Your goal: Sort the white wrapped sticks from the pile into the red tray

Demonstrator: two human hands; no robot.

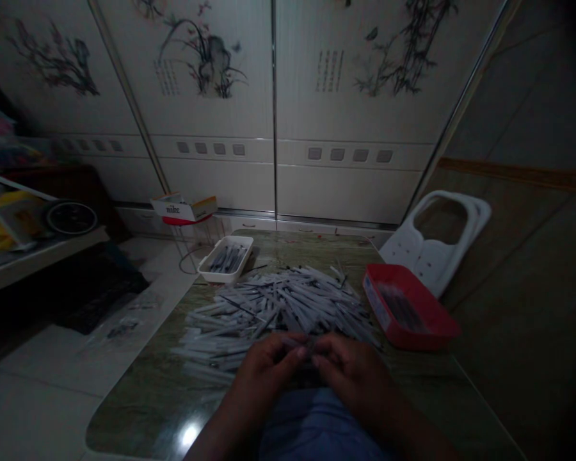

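My left hand point(271, 365) and my right hand point(348, 365) meet at the near edge of a large pile of slim pen-like sticks point(288, 298). The fingertips of both are pinched together around something small, too dark and blurred to name. Whitish and grey, some with dark ends or shafts, the sticks lie loose in all directions on a green marbled table point(139, 410). Behind the pile on the left stands a white tray point(225, 277) with similar sticks in it. To the right is a red tray point(425, 339) holding a bundle of slender pieces.
A white plastic chair point(432, 256) stands past the table's right side. Beyond the far left corner, a Nike box point(175, 210) rests on a red-topped stool point(187, 221). Sliding cabinet doors point(211, 179) close off the back. A cluttered shelf point(43, 253) is at the left.
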